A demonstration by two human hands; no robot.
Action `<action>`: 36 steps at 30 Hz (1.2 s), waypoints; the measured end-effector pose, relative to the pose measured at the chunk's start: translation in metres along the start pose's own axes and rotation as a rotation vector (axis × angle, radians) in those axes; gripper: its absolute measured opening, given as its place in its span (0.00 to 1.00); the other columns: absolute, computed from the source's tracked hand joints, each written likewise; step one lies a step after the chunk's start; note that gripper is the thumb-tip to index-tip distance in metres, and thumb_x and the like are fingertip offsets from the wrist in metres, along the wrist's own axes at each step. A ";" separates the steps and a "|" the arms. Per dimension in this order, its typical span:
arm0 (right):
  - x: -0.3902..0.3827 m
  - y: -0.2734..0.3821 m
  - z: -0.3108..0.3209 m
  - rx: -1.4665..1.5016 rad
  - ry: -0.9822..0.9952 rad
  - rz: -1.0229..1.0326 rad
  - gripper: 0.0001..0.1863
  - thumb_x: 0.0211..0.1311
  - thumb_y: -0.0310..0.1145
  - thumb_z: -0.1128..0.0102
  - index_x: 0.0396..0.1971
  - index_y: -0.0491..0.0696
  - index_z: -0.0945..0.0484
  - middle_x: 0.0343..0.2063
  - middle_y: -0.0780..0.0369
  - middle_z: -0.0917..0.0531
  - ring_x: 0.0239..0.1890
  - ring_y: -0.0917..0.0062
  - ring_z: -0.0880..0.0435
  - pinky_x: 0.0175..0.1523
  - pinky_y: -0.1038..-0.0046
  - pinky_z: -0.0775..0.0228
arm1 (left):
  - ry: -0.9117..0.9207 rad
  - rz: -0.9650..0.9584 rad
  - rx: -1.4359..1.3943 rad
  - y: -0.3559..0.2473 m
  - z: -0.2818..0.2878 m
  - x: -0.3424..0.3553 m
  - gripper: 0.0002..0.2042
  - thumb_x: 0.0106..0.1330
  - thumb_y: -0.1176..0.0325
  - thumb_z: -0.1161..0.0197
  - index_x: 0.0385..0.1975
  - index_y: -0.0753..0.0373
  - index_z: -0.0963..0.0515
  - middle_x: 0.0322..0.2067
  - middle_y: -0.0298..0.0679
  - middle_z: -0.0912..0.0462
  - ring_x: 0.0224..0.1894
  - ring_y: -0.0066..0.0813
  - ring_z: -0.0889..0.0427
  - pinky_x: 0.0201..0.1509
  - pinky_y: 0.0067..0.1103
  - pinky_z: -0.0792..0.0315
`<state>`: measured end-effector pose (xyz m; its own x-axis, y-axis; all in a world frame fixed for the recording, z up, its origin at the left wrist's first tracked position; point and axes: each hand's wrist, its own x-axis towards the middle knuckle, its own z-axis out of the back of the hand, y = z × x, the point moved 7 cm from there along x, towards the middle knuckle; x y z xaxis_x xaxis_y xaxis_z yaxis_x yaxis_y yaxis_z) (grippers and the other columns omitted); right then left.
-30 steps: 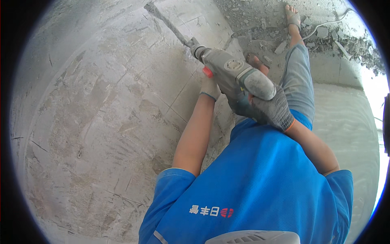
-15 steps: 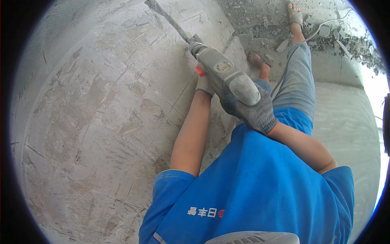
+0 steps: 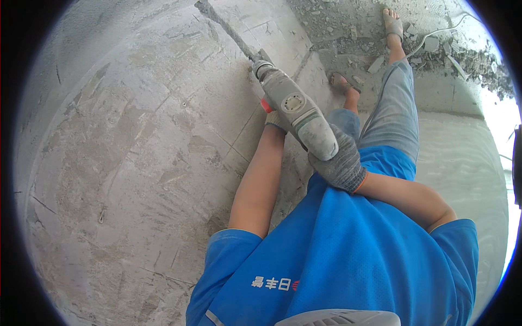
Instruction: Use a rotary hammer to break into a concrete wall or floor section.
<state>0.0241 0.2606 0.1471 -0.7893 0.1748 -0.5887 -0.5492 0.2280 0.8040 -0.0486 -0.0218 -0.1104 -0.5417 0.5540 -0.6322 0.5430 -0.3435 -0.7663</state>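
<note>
A dusty grey rotary hammer (image 3: 296, 103) with a red part on its left side points up and left at the rough concrete wall (image 3: 163, 141). Its front end meets the lower end of a dark, narrow groove (image 3: 225, 27) in that wall. My right hand (image 3: 341, 163), in a grey knit glove, is closed around the rear of the hammer; the housing hides some fingers. Under the front of the body, my gloved left hand (image 3: 276, 119) supports the tool, its fingers mostly hidden behind it. How far the bit reaches into the wall cannot be made out.
Broken rubble (image 3: 375, 32) covers the floor at the upper right, near my sandalled feet (image 3: 392, 27). A pale cable (image 3: 435, 33) runs across the debris. On the right stands a smooth grey surface (image 3: 462, 163). Thin scored lines cross the wall.
The rear of the rotary hammer has swung left and toward me, with my right hand following it. My left hand has shifted only slightly, and the tool's front stays at the groove.
</note>
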 end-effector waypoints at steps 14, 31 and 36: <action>-0.001 -0.007 0.033 -0.067 0.082 0.045 0.25 0.46 0.32 0.38 0.48 0.43 0.29 0.40 0.51 0.20 0.43 0.60 0.20 0.48 0.66 0.29 | -0.446 0.239 -0.767 -0.047 -0.069 0.004 0.21 0.71 0.53 0.62 0.57 0.56 0.36 0.55 0.40 0.31 0.56 0.37 0.30 0.61 0.34 0.35; 0.006 0.007 -0.011 -0.019 0.102 0.097 0.26 0.47 0.33 0.39 0.50 0.44 0.30 0.40 0.52 0.21 0.44 0.59 0.21 0.49 0.66 0.29 | -0.156 0.277 -0.478 -0.038 -0.047 -0.021 0.20 0.71 0.56 0.59 0.58 0.56 0.38 0.58 0.40 0.35 0.60 0.34 0.36 0.64 0.31 0.41; 0.015 0.021 -0.014 -0.084 0.076 0.124 0.27 0.48 0.32 0.40 0.51 0.44 0.31 0.42 0.53 0.21 0.45 0.61 0.21 0.50 0.68 0.29 | -0.123 0.219 -0.374 -0.054 -0.049 -0.023 0.20 0.71 0.56 0.59 0.59 0.56 0.38 0.59 0.40 0.36 0.61 0.34 0.37 0.65 0.31 0.42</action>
<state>-0.0030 0.2541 0.1561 -0.8693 0.1227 -0.4789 -0.4647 0.1275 0.8762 -0.0342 0.0208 -0.0494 -0.4485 0.3968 -0.8009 0.8356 -0.1320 -0.5333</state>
